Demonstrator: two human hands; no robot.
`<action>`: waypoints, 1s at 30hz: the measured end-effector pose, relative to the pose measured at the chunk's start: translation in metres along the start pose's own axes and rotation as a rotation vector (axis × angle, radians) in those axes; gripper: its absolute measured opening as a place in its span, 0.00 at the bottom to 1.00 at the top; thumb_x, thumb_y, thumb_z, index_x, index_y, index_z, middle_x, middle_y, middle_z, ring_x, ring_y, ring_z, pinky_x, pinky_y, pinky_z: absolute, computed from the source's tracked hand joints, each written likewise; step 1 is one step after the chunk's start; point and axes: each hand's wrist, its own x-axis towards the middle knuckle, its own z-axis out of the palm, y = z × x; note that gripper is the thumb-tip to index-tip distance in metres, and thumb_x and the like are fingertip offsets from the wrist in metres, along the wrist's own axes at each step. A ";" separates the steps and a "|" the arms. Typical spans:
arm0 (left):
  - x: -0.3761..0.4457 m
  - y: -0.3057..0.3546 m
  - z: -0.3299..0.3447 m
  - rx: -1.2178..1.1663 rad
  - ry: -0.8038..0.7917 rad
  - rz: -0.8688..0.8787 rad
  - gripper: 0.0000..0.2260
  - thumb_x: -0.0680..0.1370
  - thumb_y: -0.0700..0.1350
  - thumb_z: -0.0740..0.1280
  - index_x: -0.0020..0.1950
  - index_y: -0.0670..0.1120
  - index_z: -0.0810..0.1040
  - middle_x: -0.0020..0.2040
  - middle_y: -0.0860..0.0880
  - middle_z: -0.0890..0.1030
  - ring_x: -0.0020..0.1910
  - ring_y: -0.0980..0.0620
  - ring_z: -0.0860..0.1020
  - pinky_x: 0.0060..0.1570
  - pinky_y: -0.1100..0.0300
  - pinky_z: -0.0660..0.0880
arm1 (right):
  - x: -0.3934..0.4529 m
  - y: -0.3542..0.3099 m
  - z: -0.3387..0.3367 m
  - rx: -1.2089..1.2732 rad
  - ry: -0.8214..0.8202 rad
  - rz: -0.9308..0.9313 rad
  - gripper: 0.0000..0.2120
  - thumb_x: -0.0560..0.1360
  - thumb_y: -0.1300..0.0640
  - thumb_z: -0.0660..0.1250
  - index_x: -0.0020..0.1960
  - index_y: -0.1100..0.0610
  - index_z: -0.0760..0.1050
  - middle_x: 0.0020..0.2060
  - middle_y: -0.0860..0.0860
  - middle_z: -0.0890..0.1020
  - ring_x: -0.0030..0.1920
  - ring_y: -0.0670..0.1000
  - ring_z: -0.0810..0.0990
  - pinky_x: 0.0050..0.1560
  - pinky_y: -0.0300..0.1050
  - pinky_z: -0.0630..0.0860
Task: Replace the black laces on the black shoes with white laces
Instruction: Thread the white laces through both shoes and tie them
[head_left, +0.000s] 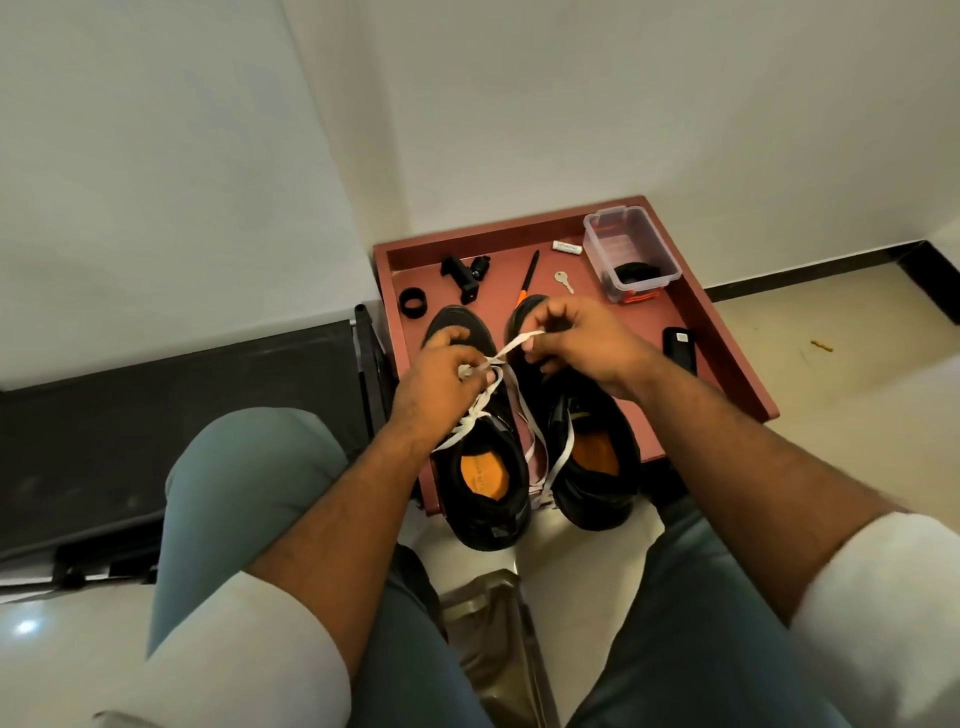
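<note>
Two black shoes with orange insoles stand side by side on a low reddish table (727, 358), heels toward me: the left shoe (480, 483) and the right shoe (597, 457). A white lace (514, 344) is threaded in the left shoe and runs taut between my hands. My left hand (441, 379) pinches the lace over the left shoe's tongue. My right hand (576, 340) pinches the other end above the right shoe's toe. Loose white lace ends (558, 457) hang down between the shoes. My hands hide the eyelets.
On the table behind the shoes lie a black ring (413, 302), a black clamp (465, 275), a pen with an orange end (527, 278), a key (563, 281), a clear plastic box (631, 252) and a black device (679, 349). A dark bench (182, 415) stands left; my knees are below.
</note>
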 end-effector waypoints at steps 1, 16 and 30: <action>-0.001 0.005 -0.002 -0.052 0.019 -0.003 0.03 0.76 0.46 0.71 0.47 0.48 0.83 0.61 0.52 0.76 0.53 0.53 0.77 0.53 0.50 0.78 | -0.001 0.000 -0.001 0.051 0.024 0.001 0.05 0.75 0.68 0.66 0.48 0.61 0.77 0.42 0.56 0.82 0.43 0.52 0.81 0.41 0.42 0.78; -0.016 0.049 -0.054 -1.350 -0.424 -0.013 0.18 0.82 0.42 0.57 0.71 0.45 0.70 0.44 0.42 0.84 0.15 0.60 0.64 0.16 0.70 0.60 | -0.075 0.015 0.078 0.218 0.004 -0.249 0.11 0.79 0.60 0.64 0.60 0.58 0.76 0.64 0.47 0.75 0.66 0.41 0.72 0.65 0.38 0.70; -0.003 0.014 -0.056 0.318 0.067 -0.290 0.17 0.76 0.62 0.66 0.46 0.48 0.79 0.43 0.49 0.81 0.40 0.50 0.80 0.38 0.57 0.75 | -0.109 0.008 -0.036 -0.039 0.192 -0.036 0.09 0.77 0.55 0.66 0.45 0.60 0.80 0.27 0.48 0.71 0.28 0.50 0.64 0.28 0.40 0.64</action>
